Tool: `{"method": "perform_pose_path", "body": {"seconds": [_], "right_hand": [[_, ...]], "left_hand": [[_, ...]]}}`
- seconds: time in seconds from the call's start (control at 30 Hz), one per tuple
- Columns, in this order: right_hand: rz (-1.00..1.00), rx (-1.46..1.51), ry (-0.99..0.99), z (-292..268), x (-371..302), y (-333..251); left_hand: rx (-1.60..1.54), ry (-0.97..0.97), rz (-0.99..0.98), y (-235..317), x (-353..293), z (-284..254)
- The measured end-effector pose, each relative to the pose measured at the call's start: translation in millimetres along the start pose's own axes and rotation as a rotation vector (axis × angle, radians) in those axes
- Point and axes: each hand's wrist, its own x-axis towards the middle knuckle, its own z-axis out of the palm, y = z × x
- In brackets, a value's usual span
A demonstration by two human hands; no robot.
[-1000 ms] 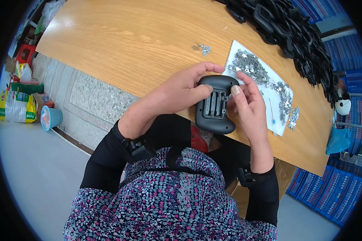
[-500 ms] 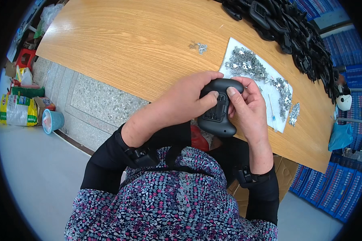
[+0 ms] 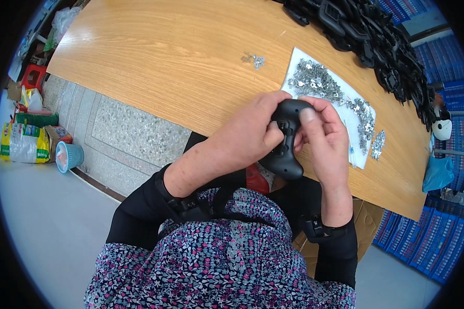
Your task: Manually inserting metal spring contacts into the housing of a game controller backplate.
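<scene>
Between my two hands is a black game controller (image 3: 285,164), its back with the battery bay turned up toward me. My left hand (image 3: 252,123) grips its left side, the thumb bent over the bay, which it partly covers. My right hand (image 3: 326,136) holds the upper right end, thumb pressed on the shell and fingers curled behind. Just beyond lies a white sheet (image 3: 297,57) bearing heaps of small metal pieces (image 3: 314,80). A thin screwdriver-like tool with a blue end (image 3: 351,151) rests on the sheet beside my right hand.
Many black controller shells (image 3: 366,41) are piled along the far right of the wooden table (image 3: 180,56). Small loose metal bits (image 3: 256,61) lie left of the sheet, another little heap (image 3: 378,145) right of it. Blue boxes (image 3: 423,237) stack at right; a blue basket (image 3: 69,156) stands at left.
The controller has turned and tilted slightly in my hands, shifting a little right. My left thumb has bent further over the bay, and my right thumb has moved onto the upper end.
</scene>
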Motion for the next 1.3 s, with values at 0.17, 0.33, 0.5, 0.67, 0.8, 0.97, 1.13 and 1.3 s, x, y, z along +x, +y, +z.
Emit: {"method": "perform_pose_path", "body": {"seconds": [0.17, 0.33, 0.5, 0.67, 0.8, 0.97, 1.13, 1.3], "right_hand": [[-0.066, 0.091, 0.008, -7.6, 2.0, 12.1], [-0.170, 0.092, -0.058, 17.3, -4.9, 18.0], [-0.060, 0.089, 0.041, 31.3, -9.7, 27.1], [-0.010, 0.010, 0.045, 28.4, -11.5, 22.7], [-0.046, 0.137, 0.021, 23.2, -19.9, 12.7], [-0.388, -0.181, 0.171, -25.1, -13.0, 22.1], [0.072, 0.013, 0.036, -50.5, -38.0, 2.1], [-0.034, 0.104, 0.205, -118.2, -85.7, 14.4]], "left_hand": [[-0.824, -0.092, -0.328, -9.8, 3.2, -5.4], [-1.298, -0.207, -0.340, -14.9, -2.4, -7.1], [-1.370, -0.165, -0.385, -0.9, -4.0, 1.1], [-1.405, -0.156, -0.389, 2.1, -8.5, 7.4], [-1.492, -0.329, -0.338, -15.6, -13.8, 8.6], [-1.654, -0.561, -0.369, -21.6, -10.9, 23.5], [-1.588, -0.860, -0.349, -9.6, -11.3, 54.8], [-1.406, -0.860, -0.801, 32.7, -1.8, 62.9]]}}
